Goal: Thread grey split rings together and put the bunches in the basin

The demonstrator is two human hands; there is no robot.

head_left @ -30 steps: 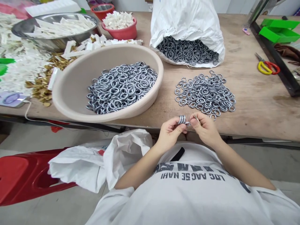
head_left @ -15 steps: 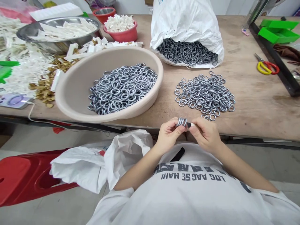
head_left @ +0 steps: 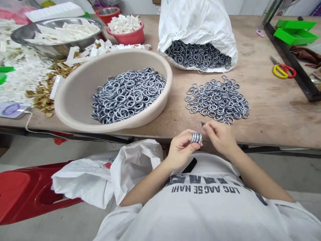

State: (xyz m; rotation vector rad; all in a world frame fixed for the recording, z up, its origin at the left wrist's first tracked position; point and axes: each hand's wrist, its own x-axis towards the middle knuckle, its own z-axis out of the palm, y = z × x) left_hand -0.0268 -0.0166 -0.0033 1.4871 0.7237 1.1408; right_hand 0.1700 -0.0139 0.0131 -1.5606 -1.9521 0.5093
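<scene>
My left hand [head_left: 181, 147] pinches a small stack of grey metal rings [head_left: 196, 137] just below the table's front edge. My right hand [head_left: 220, 137] is beside it, fingers curled, with a small dark thing at its fingertips that I cannot make out. Just beyond my hands a loose pile of rings [head_left: 216, 99] lies on the wooden table [head_left: 271, 100]. To the left stands a beige basin [head_left: 75, 100] with many rings inside. A white sack [head_left: 198, 30] at the back, lying open, spills more rings.
At far left are a steel bowl [head_left: 30, 30] of white pieces, a red bowl [head_left: 126, 35], scattered white and brass parts. Scissors [head_left: 282, 69] and green trays [head_left: 296, 31] sit at right. A white bag [head_left: 112, 174] and a red stool [head_left: 22, 190] are below left.
My left hand has lowered slightly with the ring stack. My right hand has come off the stack and moved a little up and right toward the loose pile.
</scene>
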